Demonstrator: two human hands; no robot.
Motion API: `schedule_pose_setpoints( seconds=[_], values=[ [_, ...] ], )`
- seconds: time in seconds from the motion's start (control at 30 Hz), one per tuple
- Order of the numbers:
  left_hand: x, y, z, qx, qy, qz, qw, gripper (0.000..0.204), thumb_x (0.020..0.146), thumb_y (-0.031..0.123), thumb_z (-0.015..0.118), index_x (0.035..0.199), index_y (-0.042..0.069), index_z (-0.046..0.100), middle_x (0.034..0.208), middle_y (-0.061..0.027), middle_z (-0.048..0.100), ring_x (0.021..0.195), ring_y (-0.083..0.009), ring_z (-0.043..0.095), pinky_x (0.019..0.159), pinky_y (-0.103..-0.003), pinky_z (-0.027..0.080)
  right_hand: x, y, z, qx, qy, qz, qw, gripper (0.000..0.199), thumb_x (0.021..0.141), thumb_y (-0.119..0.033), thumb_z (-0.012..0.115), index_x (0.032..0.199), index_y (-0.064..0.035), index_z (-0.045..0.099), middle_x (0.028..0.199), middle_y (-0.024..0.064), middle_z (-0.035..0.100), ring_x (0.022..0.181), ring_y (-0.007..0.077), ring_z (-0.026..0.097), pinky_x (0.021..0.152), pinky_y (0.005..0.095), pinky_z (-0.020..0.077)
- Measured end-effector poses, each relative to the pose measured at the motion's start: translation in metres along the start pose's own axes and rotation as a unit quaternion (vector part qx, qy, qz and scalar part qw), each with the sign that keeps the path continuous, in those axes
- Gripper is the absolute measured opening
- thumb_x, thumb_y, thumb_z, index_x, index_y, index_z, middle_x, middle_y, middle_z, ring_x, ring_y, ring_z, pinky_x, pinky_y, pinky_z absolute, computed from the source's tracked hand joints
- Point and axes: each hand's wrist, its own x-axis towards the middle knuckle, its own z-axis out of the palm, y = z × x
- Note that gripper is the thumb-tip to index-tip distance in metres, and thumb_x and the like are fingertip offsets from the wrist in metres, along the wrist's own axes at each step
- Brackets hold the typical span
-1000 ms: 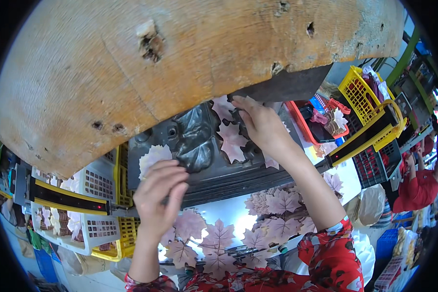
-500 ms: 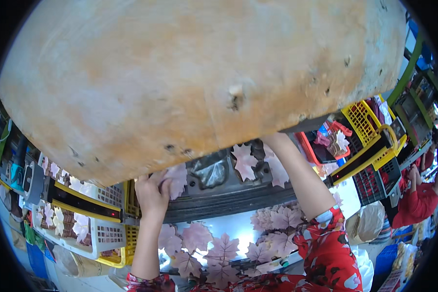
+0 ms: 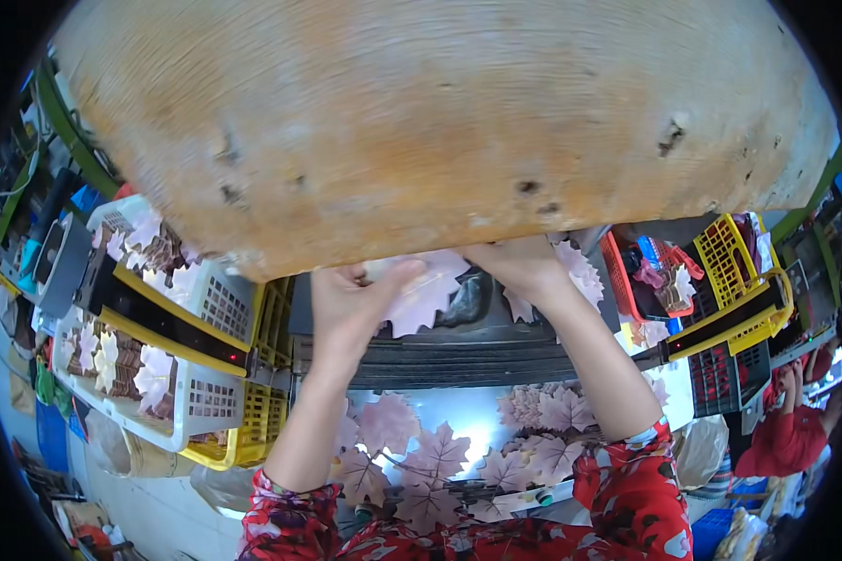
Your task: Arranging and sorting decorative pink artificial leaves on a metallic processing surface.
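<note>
Hat brim: a wide straw-coloured hat brim point(image 3: 440, 131) fills the upper view, hiding part of both hands.
Press: a dark metal press point(image 3: 458, 351) lies below.
Right hand: right hand point(image 3: 519, 266) rests there; grip unclear.
Left hand: left hand point(image 3: 351, 309) pinches the pale pink leaf point(image 3: 421, 294) above the press.

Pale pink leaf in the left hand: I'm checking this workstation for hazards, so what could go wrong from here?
The pale pink leaf is pinched by the left hand over the dark metal mould, so fingers may get caught. The straw hat brim hides the right hand, so placement may be off. Loose leaves near the edge could slide off.
</note>
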Motion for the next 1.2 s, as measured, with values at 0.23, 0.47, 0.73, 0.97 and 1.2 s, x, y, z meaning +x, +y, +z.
schedule_pose_setpoints(
  seconds=[0.23,0.47,0.73,0.97,1.2],
  values=[
    [0.028,-0.026,-0.003,0.078,-0.081,0.009,0.994,0.020,0.087,0.013,0.072,0.103,0.003,0.067,0.082,-0.0010,0.069,0.068,-0.0118,0.062,0.060,-0.026,0.049,0.046,0.075,-0.019,-0.254,0.146,-0.102,0.951,0.039,0.082,-0.020,0.072,0.115,-0.0008,0.063,0.115,0.0184,0.064,0.111,0.0353,0.057,0.098,0.0428,0.0416],
    [0.094,-0.049,0.031,0.385,0.096,0.304,0.866,0.022,0.085,0.011,0.072,0.105,0.003,0.067,0.083,-0.0052,0.069,0.071,-0.0195,0.063,0.063,-0.032,0.049,0.069,0.086,-0.050,-0.332,0.127,-0.081,0.931,0.038,0.083,-0.019,0.070,0.116,-0.0010,0.063,0.116,0.0187,0.064,0.112,0.0355,0.057,0.098,0.0441,0.0420],
    [0.033,-0.031,-0.007,0.400,0.086,0.323,0.853,0.021,0.082,0.009,0.071,0.102,0.003,0.068,0.089,-0.0119,0.067,0.076,-0.0268,0.062,0.069,-0.036,0.049,0.038,0.067,-0.035,-0.304,0.124,-0.159,0.931,0.036,0.085,-0.017,0.068,0.116,-0.0012,0.063,0.117,0.0192,0.063,0.112,0.0358,0.057,0.098,0.0456,0.0424],
    [-0.009,-0.038,-0.049,0.512,0.070,0.216,0.829,0.023,0.075,0.013,0.075,0.096,0.003,0.072,0.096,-0.0158,0.061,0.093,-0.0345,0.056,0.080,-0.043,0.046,0.019,0.052,-0.027,-0.368,0.052,-0.152,0.916,0.032,0.086,-0.015,0.064,0.115,-0.0004,0.062,0.118,0.0231,0.061,0.114,0.0394,0.055,0.100,0.0478,0.0405],
    [-0.016,-0.037,-0.050,0.535,0.081,0.250,0.803,0.023,0.068,0.005,0.079,0.090,0.002,0.070,0.090,-0.0127,0.059,0.090,-0.0325,0.056,0.078,-0.041,0.047,0.040,0.069,-0.029,-0.359,0.085,-0.125,0.921,0.030,0.086,-0.019,0.066,0.110,-0.0002,0.063,0.116,0.0218,0.062,0.112,0.0363,0.057,0.099,0.0454,0.0420]
  ],
)
